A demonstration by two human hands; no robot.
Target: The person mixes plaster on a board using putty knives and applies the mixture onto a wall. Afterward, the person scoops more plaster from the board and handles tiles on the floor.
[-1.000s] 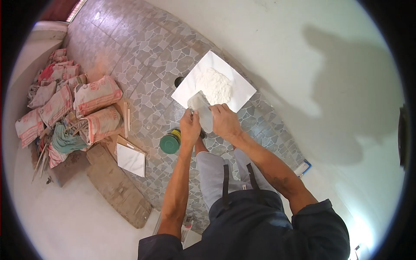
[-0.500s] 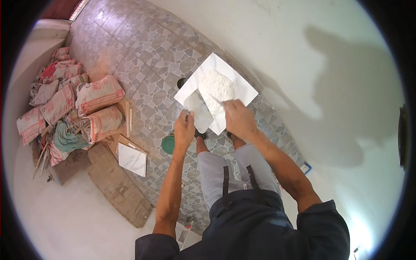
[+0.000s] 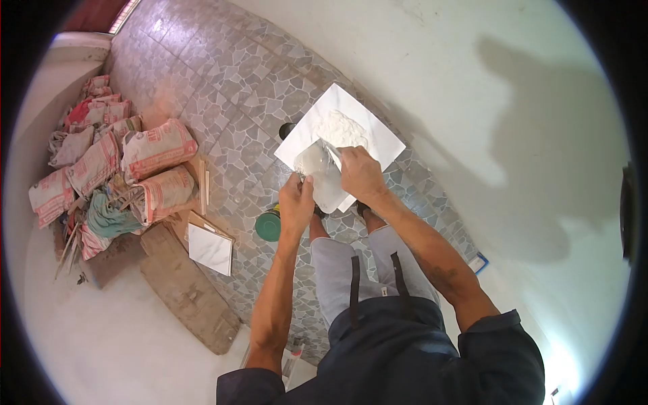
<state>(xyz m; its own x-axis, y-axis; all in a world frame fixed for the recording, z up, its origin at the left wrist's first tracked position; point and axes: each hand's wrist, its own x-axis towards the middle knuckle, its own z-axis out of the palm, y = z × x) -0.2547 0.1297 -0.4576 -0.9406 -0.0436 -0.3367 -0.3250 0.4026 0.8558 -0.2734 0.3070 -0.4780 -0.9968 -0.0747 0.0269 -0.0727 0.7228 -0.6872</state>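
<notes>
My left hand [image 3: 295, 197] is closed on the edge of a flat grey plate [image 3: 327, 185] with a rounded end. A pale smear shows on the plate's upper part. In my closed right hand [image 3: 362, 172] is a putty knife [image 3: 331, 150], its thin blade against the plate's far edge; its handle is hidden by my fingers. Beyond both hands a heap of white putty-like paste [image 3: 343, 127] lies on a white marbled tile [image 3: 381, 138]. The plate overlaps the tile's near left part.
A green-lidded can [image 3: 268, 226] stands left of my feet, and a dark round container [image 3: 287, 130] by the tile's left corner. Piled sacks [image 3: 158, 148], a wooden board [image 3: 189, 290] and another tile [image 3: 210, 250] lie at left. A wall [image 3: 459, 88] rises at right.
The putty knife has moved left from the heap onto the plate's far edge. My left hand and the plate have shifted slightly right, and less of the heap shows.
</notes>
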